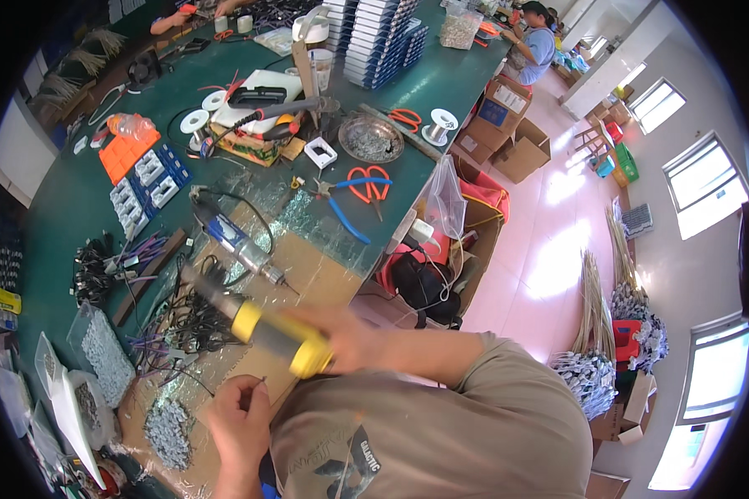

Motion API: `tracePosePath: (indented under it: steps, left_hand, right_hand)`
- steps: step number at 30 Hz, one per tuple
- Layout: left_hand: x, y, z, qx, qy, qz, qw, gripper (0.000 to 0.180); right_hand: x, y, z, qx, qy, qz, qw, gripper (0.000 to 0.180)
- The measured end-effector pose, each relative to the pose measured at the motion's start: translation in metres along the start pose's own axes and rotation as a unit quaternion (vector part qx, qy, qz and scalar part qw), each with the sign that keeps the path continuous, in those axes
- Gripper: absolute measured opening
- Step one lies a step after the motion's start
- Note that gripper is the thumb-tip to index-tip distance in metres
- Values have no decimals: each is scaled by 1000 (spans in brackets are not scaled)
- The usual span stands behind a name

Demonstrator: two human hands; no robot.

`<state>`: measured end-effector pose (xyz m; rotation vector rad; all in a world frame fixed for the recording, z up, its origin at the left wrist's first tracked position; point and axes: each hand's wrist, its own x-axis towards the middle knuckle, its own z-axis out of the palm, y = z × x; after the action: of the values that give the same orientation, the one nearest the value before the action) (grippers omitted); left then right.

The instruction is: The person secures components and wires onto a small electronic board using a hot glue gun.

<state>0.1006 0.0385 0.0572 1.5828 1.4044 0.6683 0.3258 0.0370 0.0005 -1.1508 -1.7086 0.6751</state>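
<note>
My right hand (345, 337) is closed round a yellow-and-black handled tool (279, 337), whose far end is smeared by motion. Lower and to the left, my left hand (240, 420) pinches a thin dark cable that runs in from the pile; a small dark tip shows at the fingers. Tangled black cables (204, 320) lie just beyond both hands. Beyond the tool, a blue-and-silver electric screwdriver (237, 249) rests with its bit toward me. A heap of small grey metal parts (169, 434) sits on the cardboard (312, 266) beside my left hand.
Blue-handled pliers (341, 212), orange-handled scissors (370, 185) and a round metal dish (370, 138) lie farther back. Bags of grey parts (106, 356) stand at the left. Stacked blue-and-white trays (370, 46) rise at the back. Past the table's right edge stands an open box (478, 258) with cables.
</note>
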Motion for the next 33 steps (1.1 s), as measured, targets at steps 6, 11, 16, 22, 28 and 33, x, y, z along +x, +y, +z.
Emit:
tracePosePath:
  steps: [6,11,16,22,28,33]
  left_hand:
    - [-6,12,-3,11,-24,27,999,17]
    - [-17,9,-12,-36,9,29,999,18]
    - [-33,-4,-28,45,-8,-6,999,24]
    - [-38,-23,-39,77,-13,35,996,14]
    - [-48,-68,-62,83,155,11,984,8]
    - [-68,-99,-48,126,222,15,967,11]
  right_hand:
    - [13,-18,40,143,-86,-6,986,58]
    - [13,-27,45,150,-123,-24,981,54]
    - [11,-38,49,147,-228,18,962,62]
    - [3,-27,48,93,-217,-12,972,64]
    - [5,-28,53,214,-93,221,947,59]
    - [11,-28,90,413,-142,208,875,64]
